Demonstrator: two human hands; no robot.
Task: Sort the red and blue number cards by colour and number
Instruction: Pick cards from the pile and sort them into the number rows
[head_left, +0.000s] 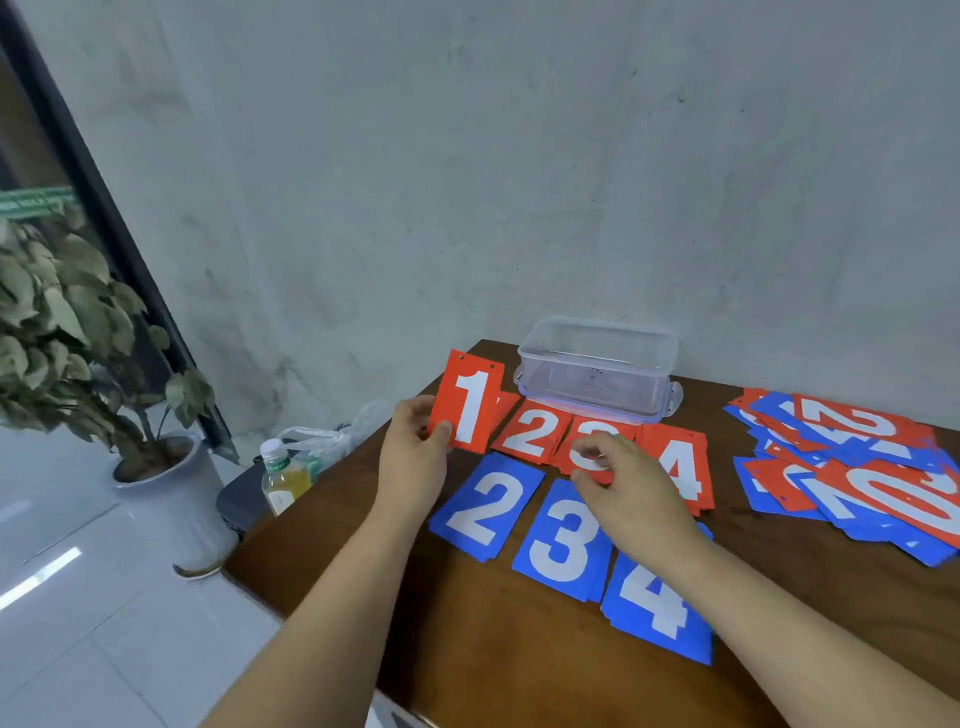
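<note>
Head camera, as I watch from the remote station: the left hand (415, 457) pinches the red 1 card (470, 405) by its lower left edge between thumb and fingers, holding it raised and slightly tilted above the far left end of the dark brown wooden table (467, 649). The card is a flat, matte red rectangle with a bold white numeral and small punched holes along its top edge. Beside it in the far row lie the red 2 card (530, 434), the red 3 card (587, 434) and the red 4 card (680, 467), edges touching or overlapping. The right hand (628, 499) reaches over the red 3 card, fingers curled down onto its face and thumb at its near edge, pinching it. In the nearer row, stepping towards me to the right, sit the blue 2 card (485, 506), the blue 3 card (561, 540) and the blue 4 card (657, 608), each atop a thin stack of the same colour. A loose heap of mixed cards (852, 457), red and blue, sprawls at the right. A clear rectangular plastic box (597, 369) with side clips stands just behind the red row, against the grey mottled wall. Off the table's left edge are a capped bottle (283, 478) of yellowish liquid, a crumpled plastic bag (322, 441) and a leafy plant (57, 322) in a pale round pot (171, 499) on glossy floor tiles.
</note>
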